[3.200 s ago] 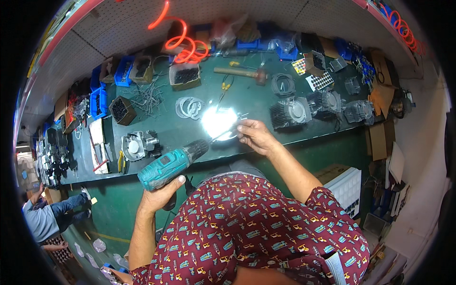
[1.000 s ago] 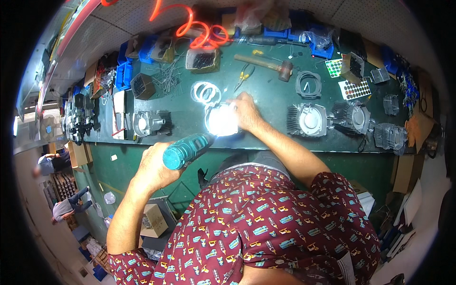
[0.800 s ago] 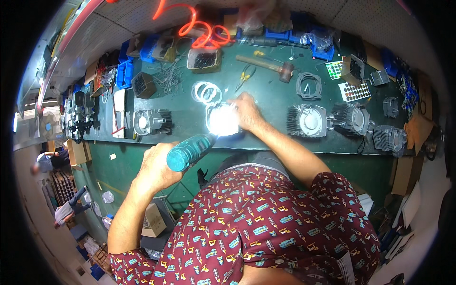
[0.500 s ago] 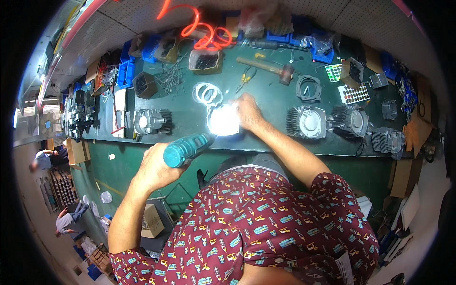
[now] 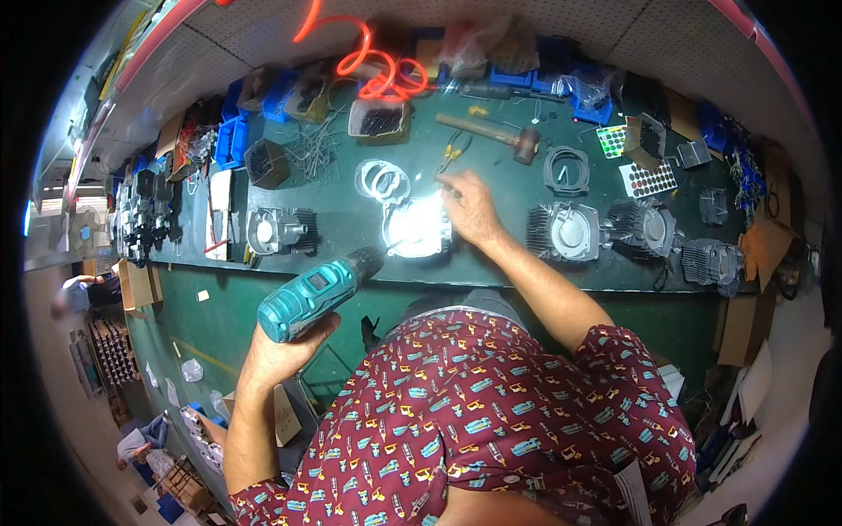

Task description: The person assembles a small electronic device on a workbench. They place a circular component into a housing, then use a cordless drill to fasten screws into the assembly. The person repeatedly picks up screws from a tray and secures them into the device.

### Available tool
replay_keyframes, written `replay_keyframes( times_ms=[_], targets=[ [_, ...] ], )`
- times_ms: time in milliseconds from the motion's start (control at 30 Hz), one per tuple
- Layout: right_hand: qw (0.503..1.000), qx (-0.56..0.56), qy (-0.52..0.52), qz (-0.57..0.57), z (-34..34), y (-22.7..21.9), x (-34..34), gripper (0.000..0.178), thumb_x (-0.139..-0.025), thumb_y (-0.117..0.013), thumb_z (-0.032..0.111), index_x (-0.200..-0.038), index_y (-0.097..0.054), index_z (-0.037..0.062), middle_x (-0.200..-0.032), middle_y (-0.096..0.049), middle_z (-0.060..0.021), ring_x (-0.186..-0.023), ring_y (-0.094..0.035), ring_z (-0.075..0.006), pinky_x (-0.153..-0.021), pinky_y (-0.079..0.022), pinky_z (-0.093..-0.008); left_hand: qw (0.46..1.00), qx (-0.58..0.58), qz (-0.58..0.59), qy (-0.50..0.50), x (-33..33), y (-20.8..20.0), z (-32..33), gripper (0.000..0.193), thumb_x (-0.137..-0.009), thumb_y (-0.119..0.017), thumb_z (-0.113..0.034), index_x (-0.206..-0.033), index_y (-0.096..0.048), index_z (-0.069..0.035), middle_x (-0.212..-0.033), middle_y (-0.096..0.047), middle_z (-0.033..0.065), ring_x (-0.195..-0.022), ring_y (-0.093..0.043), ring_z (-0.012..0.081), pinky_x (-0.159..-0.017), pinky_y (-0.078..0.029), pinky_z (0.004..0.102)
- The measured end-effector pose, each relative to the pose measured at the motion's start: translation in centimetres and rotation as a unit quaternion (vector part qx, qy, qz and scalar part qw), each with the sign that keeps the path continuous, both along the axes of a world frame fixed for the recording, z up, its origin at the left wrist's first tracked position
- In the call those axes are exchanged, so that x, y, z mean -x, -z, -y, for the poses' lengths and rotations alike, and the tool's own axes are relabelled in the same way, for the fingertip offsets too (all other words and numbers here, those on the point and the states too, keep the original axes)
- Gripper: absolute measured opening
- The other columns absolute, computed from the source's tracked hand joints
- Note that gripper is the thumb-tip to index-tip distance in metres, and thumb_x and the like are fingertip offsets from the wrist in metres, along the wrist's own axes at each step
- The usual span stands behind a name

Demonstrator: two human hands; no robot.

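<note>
My left hand (image 5: 285,352) is closed round the grip of a teal cordless drill (image 5: 307,298). The drill's dark chuck points up and right, toward a metal casting (image 5: 414,230) at the table's front edge, and stands apart from it. Bright light washes out most of that casting. At its right side is my right hand (image 5: 472,209), thumb and fingers drawn together; whatever they pinch is too small to make out. Thin ring-shaped gaskets (image 5: 383,181) lie just behind the casting. Beyond my right fingertips are yellow-handled pliers (image 5: 454,151).
More finned castings (image 5: 568,231) line the right front, with one finned casting (image 5: 279,230) at left. A mallet (image 5: 491,131), a bin of small dark parts (image 5: 379,120) and loose wire-like rods (image 5: 316,151) lie farther back. A red coiled hose (image 5: 379,74) hangs above.
My left hand has drawn the drill back from the casting, down and left. My right hand has shifted slightly, its fingers now more visible beside the casting.
</note>
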State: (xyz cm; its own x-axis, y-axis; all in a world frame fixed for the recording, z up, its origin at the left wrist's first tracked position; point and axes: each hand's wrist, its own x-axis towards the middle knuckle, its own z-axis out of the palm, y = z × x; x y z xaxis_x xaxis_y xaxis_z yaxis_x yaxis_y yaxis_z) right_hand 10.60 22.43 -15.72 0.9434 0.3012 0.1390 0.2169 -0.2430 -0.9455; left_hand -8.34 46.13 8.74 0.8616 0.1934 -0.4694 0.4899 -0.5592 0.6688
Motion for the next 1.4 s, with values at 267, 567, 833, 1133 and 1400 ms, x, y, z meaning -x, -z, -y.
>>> replay_keyframes(
  times_ms=[267, 567, 833, 1133, 1400],
  targets=[
    [0.948, -0.065, -0.085, -0.3, 1.8, -4.4, 1.2, 0.037, -0.094, -0.065, 0.022, -0.124, -0.067, -0.0006, -0.105, -0.072, -0.0123, -0.083, -0.068, -0.0185, -0.072, -0.054, -0.0307, 0.998, 0.013, 0.052, -0.02, 1.3, 0.7, -0.6, 0.032, -0.085, -0.081, -0.017, -0.113, -0.07, -0.005, -0.102, -0.073, 0.0058, -0.091, -0.066, 0.0145, -0.082, -0.054, 0.0328],
    [0.798, -0.319, -0.152, -0.488, 2.3, -3.2, 1.5, 0.027, -0.098, -0.062, 0.009, -0.122, -0.064, -0.003, -0.107, -0.069, -0.0098, -0.095, -0.068, -0.0158, -0.079, -0.056, -0.0265, 0.996, 0.045, 0.053, -0.048, 1.6, 1.3, -0.8, 0.036, -0.085, -0.082, -0.017, -0.115, -0.069, -0.004, -0.106, -0.073, 0.0073, -0.095, -0.066, 0.0165, -0.085, -0.054, 0.0338],
    [0.793, -0.348, -0.131, -0.483, 2.5, -2.6, 1.7, 0.025, -0.097, -0.064, 0.009, -0.12, -0.063, -0.0016, -0.105, -0.069, -0.0082, -0.093, -0.068, -0.0164, -0.08, -0.057, -0.0279, 0.995, 0.057, 0.071, -0.047, 1.8, 1.8, -0.5, 0.036, -0.085, -0.082, -0.017, -0.116, -0.069, -0.005, -0.106, -0.072, 0.0072, -0.095, -0.066, 0.0172, -0.085, -0.054, 0.0341],
    [0.808, -0.322, -0.168, -0.463, 3.2, -2.9, 1.1, 0.023, -0.095, -0.066, 0.006, -0.117, -0.065, -0.0025, -0.106, -0.069, -0.0091, -0.092, -0.068, -0.0161, -0.081, -0.058, -0.0288, 0.994, 0.077, 0.055, -0.053, 1.6, 1.6, -0.4, 0.038, -0.086, -0.082, -0.018, -0.118, -0.068, -0.005, -0.107, -0.072, 0.0061, -0.096, -0.065, 0.0162, -0.086, -0.053, 0.0333],
    [0.864, -0.191, -0.266, -0.382, 4.6, -4.7, -0.6, 0.028, -0.092, -0.067, 0.006, -0.117, -0.067, -0.0057, -0.102, -0.072, -0.012, -0.081, -0.066, -0.0135, -0.072, -0.054, -0.0258, 0.971, 0.192, -0.012, -0.14, 1.8, 1.4, -1.6, 0.041, -0.083, -0.084, -0.017, -0.118, -0.067, -0.004, -0.108, -0.069, 0.003, -0.097, -0.062, 0.0148, -0.086, -0.052, 0.0317]
  ],
)
